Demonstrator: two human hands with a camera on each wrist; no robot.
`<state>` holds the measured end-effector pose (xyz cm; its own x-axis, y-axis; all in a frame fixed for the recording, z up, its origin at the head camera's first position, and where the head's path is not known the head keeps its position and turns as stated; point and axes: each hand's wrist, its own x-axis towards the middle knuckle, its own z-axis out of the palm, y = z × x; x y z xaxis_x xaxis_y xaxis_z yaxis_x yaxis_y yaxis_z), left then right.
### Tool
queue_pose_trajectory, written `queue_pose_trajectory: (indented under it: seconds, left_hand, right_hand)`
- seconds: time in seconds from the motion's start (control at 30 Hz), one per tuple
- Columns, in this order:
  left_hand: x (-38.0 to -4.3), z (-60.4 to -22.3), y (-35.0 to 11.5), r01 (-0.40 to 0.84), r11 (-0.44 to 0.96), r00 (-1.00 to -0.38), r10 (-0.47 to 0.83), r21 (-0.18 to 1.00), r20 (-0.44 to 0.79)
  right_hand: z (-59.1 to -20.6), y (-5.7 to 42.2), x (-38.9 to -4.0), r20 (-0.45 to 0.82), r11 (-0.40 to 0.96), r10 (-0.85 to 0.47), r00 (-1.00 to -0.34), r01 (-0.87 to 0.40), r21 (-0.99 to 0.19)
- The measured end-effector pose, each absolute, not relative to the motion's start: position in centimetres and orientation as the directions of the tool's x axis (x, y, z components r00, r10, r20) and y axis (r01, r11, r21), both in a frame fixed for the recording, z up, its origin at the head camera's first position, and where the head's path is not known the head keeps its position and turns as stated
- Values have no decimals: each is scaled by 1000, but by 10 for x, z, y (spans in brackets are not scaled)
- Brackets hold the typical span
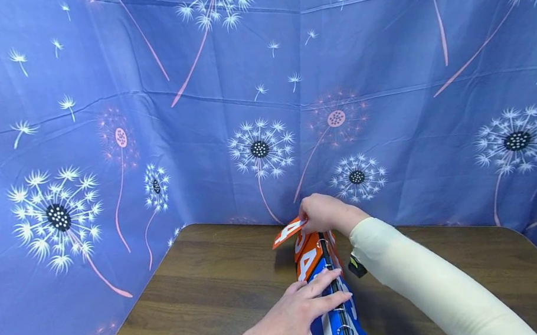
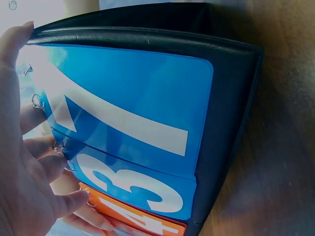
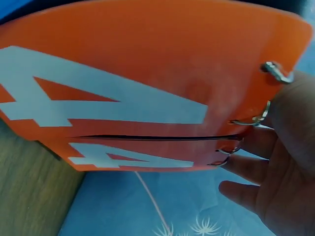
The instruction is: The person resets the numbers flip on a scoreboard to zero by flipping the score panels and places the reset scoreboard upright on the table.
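A tabletop flip scoreboard (image 1: 323,325) stands like a tent on the table, its black cover (image 2: 231,98) edging the number cards. Blue cards are at the near end, orange ones at the far end, hung on metal rings (image 1: 344,329) along the top ridge. My left hand (image 1: 295,321) lies across the near part of the ridge, fingers spread over the rings and thumb at the near end. At the far end my right hand (image 1: 327,214) pinches an orange number card (image 1: 289,231) marked 4, lifted out to the left. More orange cards (image 3: 162,49) fill the right wrist view.
The wooden table (image 1: 214,285) extends on both sides of the scoreboard. Blue dandelion-print cloth (image 1: 179,147) hangs close behind the table and along its sides. A small black object with a yellow mark (image 1: 356,266) shows beside the scoreboard, partly behind the right sleeve (image 1: 422,272).
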<state>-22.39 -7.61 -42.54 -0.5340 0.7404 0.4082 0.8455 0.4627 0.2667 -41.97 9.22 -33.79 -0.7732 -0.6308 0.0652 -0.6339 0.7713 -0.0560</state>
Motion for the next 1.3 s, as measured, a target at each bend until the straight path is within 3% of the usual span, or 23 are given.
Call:
queue_pose_trajectory:
  seconds: [0.33,0.53,0.63,0.77,0.87,0.97,1.07,1.3]
  left_hand:
    - [-225,-427,-76,852,471,-523,738,229,426]
    - [-225,-428,-76,857,471,-513,736,211,441]
    - [-225,-428,-77,855,473,-517,736,213,438]
    - [-225,-427,-77,847,480,-531,739,229,415]
    - [-225,-427,-76,842,483,-539,739,240,405]
    - [-225,-427,-76,837,479,-547,739,266,393]
    - [-226,-427,-76,831,469,-555,743,300,375]
    - [-226,-427,-75,836,473,-549,741,279,387]
  right_hand:
    - [-336,89,-417,-21,790,-611,-791,-611,35]
    - [-335,87,-416,-99,827,-559,-824,-562,15]
    - [-337,92,-416,-64,812,-582,-810,-575,-102]
    - [-349,114,-418,95,718,-586,-805,-570,-399]
    - [-367,136,-421,217,584,-499,-839,-510,-632]
    - [-394,156,-425,279,433,-393,-876,-444,-784]
    - [-427,171,-430,253,348,-304,-918,-355,-868]
    - [-483,185,-433,56,387,-249,-967,-152,-909]
